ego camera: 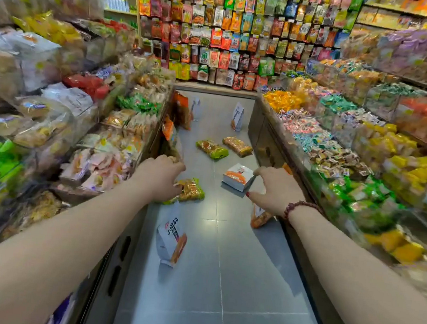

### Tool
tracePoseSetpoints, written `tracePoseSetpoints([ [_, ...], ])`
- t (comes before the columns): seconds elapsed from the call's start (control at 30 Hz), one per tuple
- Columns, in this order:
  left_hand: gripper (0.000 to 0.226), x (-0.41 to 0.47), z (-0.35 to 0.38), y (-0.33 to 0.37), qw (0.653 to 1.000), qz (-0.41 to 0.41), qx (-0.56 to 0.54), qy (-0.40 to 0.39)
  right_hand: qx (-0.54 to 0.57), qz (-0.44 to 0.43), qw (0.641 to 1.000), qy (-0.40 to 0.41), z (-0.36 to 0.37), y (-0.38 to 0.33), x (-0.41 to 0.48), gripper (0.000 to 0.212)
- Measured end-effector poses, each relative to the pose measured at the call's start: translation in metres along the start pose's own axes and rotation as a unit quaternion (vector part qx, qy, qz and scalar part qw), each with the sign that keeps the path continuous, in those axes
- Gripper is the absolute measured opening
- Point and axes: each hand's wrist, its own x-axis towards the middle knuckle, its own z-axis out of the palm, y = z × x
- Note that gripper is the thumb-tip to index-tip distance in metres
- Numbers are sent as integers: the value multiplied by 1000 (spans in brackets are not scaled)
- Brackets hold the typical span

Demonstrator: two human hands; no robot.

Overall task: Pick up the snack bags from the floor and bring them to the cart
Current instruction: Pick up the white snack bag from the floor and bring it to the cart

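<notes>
Several snack bags lie on the grey tiled floor (220, 270) of a shop aisle. Nearest is a white and orange bag (170, 241). Farther on lie a green and orange bag (193, 190), a white boxy bag (237, 178), an orange bag (258, 218) by the right shelf base, a green bag (211, 149) and an orange bag (237, 146). A white bag (237, 116) stands at the far end. My left hand (161, 175) reaches out above the green and orange bag, fingers loosely curled and holding nothing. My right hand (271, 187) is spread beside the white boxy bag, also holding nothing. No cart is in view.
Low shelves full of packed snacks line the aisle on the left (119, 134) and right (342, 156). A wall of hanging packets (223, 28) closes the far end. More orange bags (183, 112) lean against the left shelf base.
</notes>
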Motion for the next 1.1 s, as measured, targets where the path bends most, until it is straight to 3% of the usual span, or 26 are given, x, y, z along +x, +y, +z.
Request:
tracePoseSetpoints([
  [0.37, 48, 99, 66, -46, 994, -46, -46, -88, 48, -12, 997, -62, 69, 0, 131, 57],
  [0.83, 47, 259, 124, -31, 973, -167, -89, -130, 59, -122, 981, -140, 129, 94, 326, 53],
  [1.1, 49, 312, 167, -60, 950, -232, -114, -178, 76, -190, 961, -184, 172, 86, 426, 48],
])
